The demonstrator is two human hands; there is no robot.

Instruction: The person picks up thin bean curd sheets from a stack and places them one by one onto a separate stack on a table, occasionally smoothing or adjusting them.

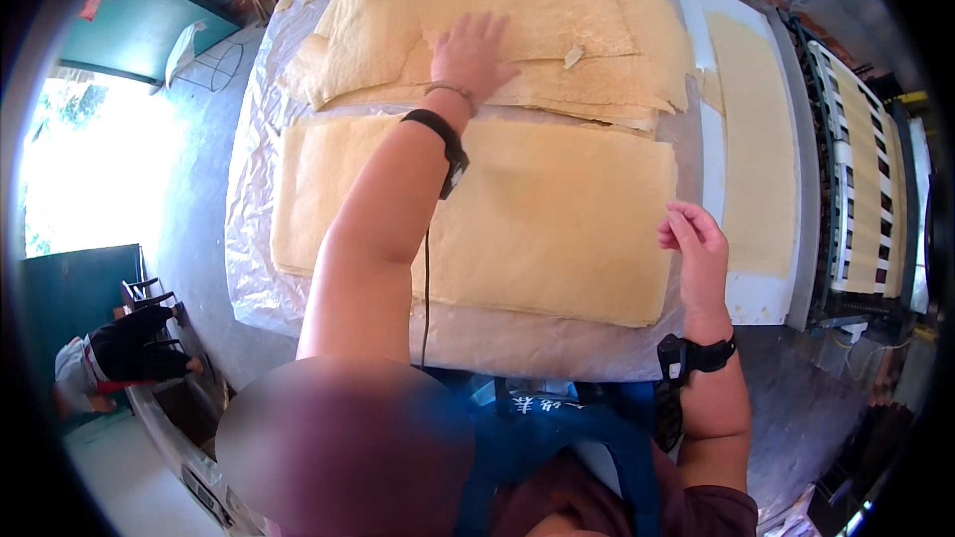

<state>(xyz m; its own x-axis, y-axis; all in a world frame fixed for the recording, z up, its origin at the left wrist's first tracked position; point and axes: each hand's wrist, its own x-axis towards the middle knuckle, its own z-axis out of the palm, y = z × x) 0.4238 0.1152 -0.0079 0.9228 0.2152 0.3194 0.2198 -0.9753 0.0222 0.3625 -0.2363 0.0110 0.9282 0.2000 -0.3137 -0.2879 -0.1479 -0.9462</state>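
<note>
My left hand (473,55) lies with fingers spread on the far stack of thin pale-yellow sheets (557,15), whose edges are uneven and torn. A small loose scrap (573,57) rests on that stack, right of the hand. Closer to me is a neater stack of wide yellow sheets (557,219), partly hidden under my left forearm. At its right edge my right hand (698,239) is closed, thumb and fingertips together. Whether a sheet's edge is between those fingertips, I cannot make out. Both stacks sit on a table covered in clear plastic (254,239).
To the right, a white board (751,300) bears another long yellow sheet (751,149). Beyond it a machine with a slatted white belt (844,189) carries more yellow sheet. A person (124,348) is at the lower left, near a bright doorway (99,169). A dark cable (427,298) hangs by my left arm.
</note>
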